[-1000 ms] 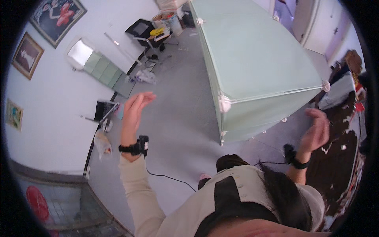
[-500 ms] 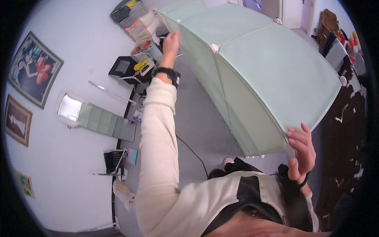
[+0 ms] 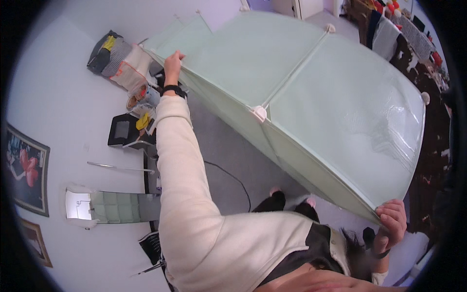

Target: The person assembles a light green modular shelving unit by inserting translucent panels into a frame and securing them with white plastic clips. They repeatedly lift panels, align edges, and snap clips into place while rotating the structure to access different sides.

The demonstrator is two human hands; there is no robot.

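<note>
Pale green translucent plastic panels, joined by white round corner connectors (image 3: 259, 113) into a large boxy cabinet (image 3: 311, 92), filled the middle of the room, tilted off the grey floor (image 3: 228, 146) and leaning across the person's front. The person's left hand (image 3: 172, 62), at the end of a long cream sleeve with a black wristband, was stretched far out and gripped the cabinet's upper far edge, fingers curled over the panel rim. The right hand (image 3: 390, 223), close to the body, clenched the cabinet's near lower corner, with the fingers folded over the thin edge and a dark band on the wrist.

Behind the left hand, a heap of folded fabrics and bags (image 3: 119, 61) in grey, yellow and white lay against the white wall, and just beside it stood a small round container (image 3: 141, 100). Nearer, a black square device (image 3: 121, 131) sat on the floor with something yellow next to it. A black cable (image 3: 233, 177) trailed across the floor below the cabinet. A stack of more pale green panels (image 3: 121, 207) rested near the wall, and a framed picture with a red flower (image 3: 26, 170) hung to the left.
</note>
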